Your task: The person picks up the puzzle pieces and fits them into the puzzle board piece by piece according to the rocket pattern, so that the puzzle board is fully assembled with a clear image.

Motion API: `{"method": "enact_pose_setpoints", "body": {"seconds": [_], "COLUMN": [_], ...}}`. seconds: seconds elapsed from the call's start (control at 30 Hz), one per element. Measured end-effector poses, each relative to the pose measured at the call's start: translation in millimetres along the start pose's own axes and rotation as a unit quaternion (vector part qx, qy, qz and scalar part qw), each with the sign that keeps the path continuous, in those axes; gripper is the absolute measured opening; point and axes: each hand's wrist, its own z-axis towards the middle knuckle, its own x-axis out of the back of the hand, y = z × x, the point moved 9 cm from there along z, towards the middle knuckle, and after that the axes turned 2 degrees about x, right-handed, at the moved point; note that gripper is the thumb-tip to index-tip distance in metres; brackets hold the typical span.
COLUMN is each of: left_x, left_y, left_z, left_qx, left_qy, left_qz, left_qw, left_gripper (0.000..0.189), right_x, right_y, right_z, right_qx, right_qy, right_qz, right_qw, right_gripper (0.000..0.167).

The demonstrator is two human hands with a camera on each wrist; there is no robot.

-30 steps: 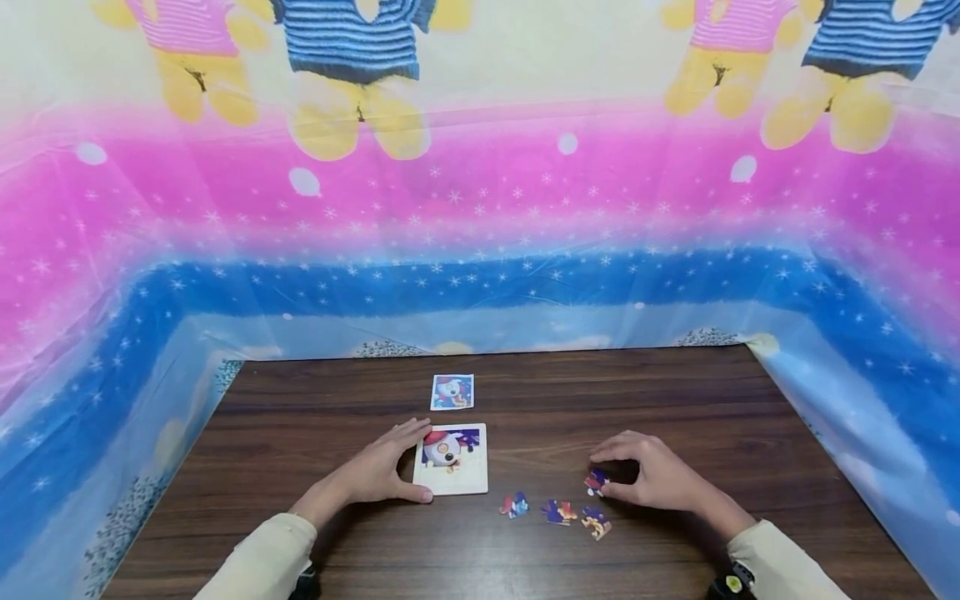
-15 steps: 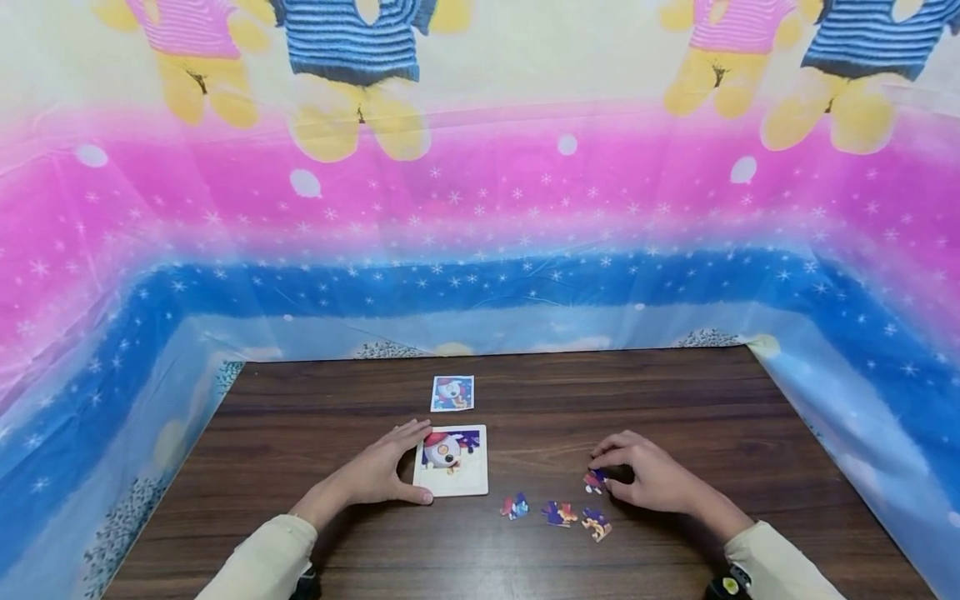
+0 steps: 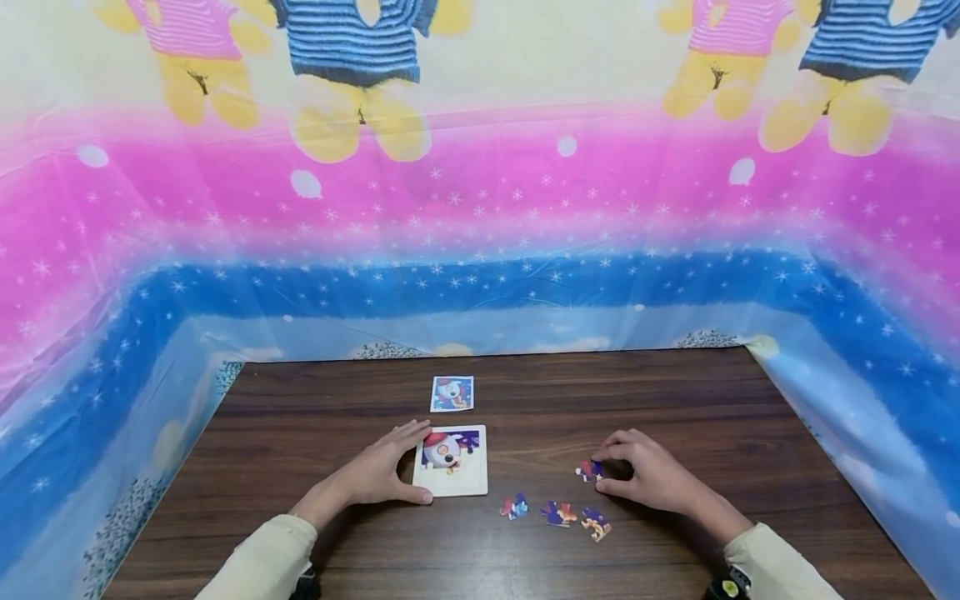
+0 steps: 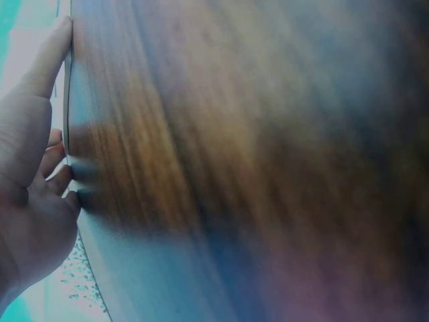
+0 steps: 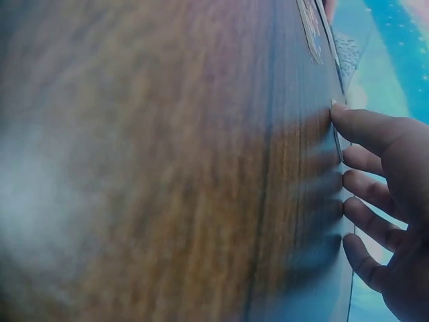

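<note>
In the head view, my left hand (image 3: 375,471) holds a white-framed puzzle board (image 3: 472,479) by its left side, thumb at the near corner and fingers at the far one. Several pieces fill the board's upper part with a white cartoon head and red hat; its lower part is bare. Over to the right, my right hand (image 3: 652,477) pinches a purple and red puzzle piece (image 3: 588,471) between thumb and fingertips, low at the tabletop. In the right wrist view the thumb (image 5: 365,126) and bent fingers show, but the piece is hidden.
Three loose pieces lie between the hands: a red-blue one (image 3: 515,506), a purple-orange one (image 3: 559,512) and another (image 3: 596,524) nearest the right hand. Behind the board lies a small picture card (image 3: 452,393). A printed cloth (image 3: 510,283) encloses the dark wooden table (image 3: 315,400).
The pinched piece has turned and shifted slightly left and away from me, with small movements of the right fingers. My left hand and the board look unchanged.
</note>
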Motion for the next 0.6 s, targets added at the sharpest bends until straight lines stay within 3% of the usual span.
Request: {"method": "enact_pose_setpoints", "body": {"seconds": [0.43, 0.6], "left_x": [1.4, 0.6], "left_y": [0.3, -0.1], "left_z": [-1.8, -2.2], "left_qx": [-0.001, 0.004], "left_qy": [0.000, -0.003], "left_qz": [-0.002, -0.002], "left_qw": [1.0000, 1.0000], "left_gripper": [0.109, 0.108], "right_x": [4.4, 7.7], "right_y": [-5.8, -9.2], "right_z": [4.1, 9.1], "right_qx": [0.037, 0.031], "right_qy": [0.011, 0.016], "right_qz": [-0.032, -0.043], "right_qw": [0.9987, 0.9985], "right_gripper": [0.025, 0.028]}}
